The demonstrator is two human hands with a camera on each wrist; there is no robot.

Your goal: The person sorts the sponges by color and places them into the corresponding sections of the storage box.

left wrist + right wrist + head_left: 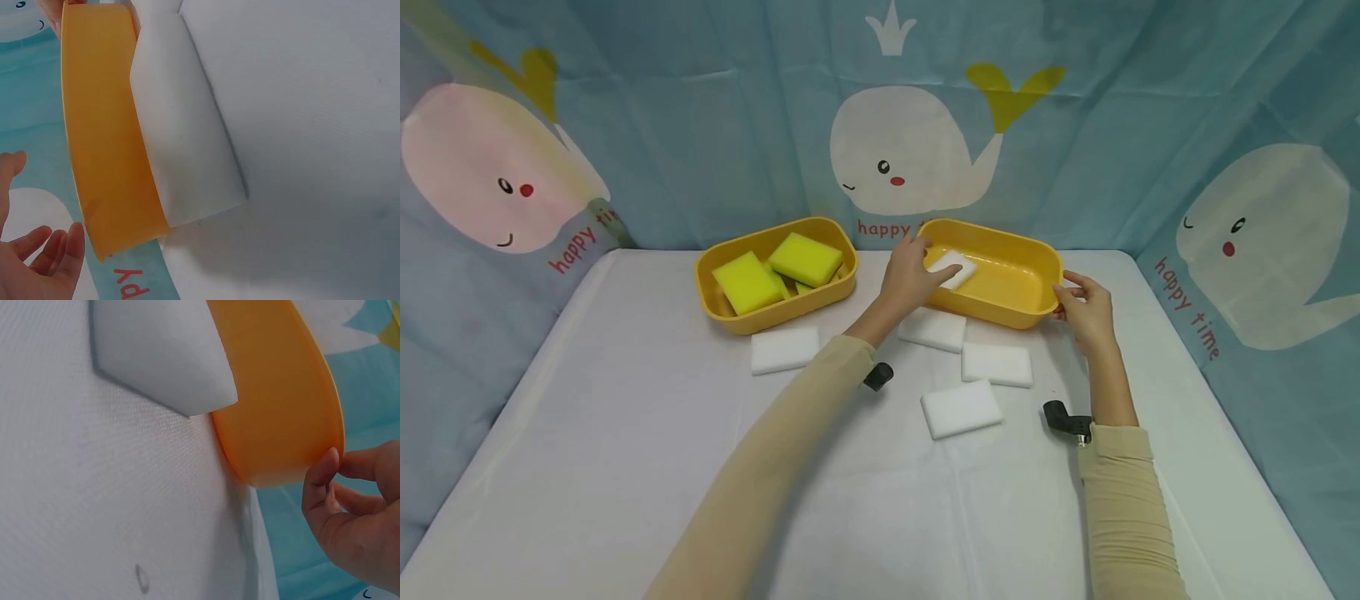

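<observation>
My right hand (1086,317) pinches the right-end rim of a yellow plastic tray (1011,312) between thumb and fingers; the right wrist view shows this hold (359,512) closely. Over the tray's left end is my left hand (910,275), its thumb and fingers spread apart. A white sponge block (957,265) lies inside the tray just beside that thumb. In the left wrist view the left hand (44,256) has loosely bent fingers with nothing between them. Just in front of the tray lies another white sponge block (934,330).
To the left stands a second yellow tray (767,318) with several yellow sponges (807,259) in it. More white blocks lie on the white table (865,517): one (785,350) before that tray, others (997,365) nearer the middle. A blue whale-print curtain (737,125) hangs behind.
</observation>
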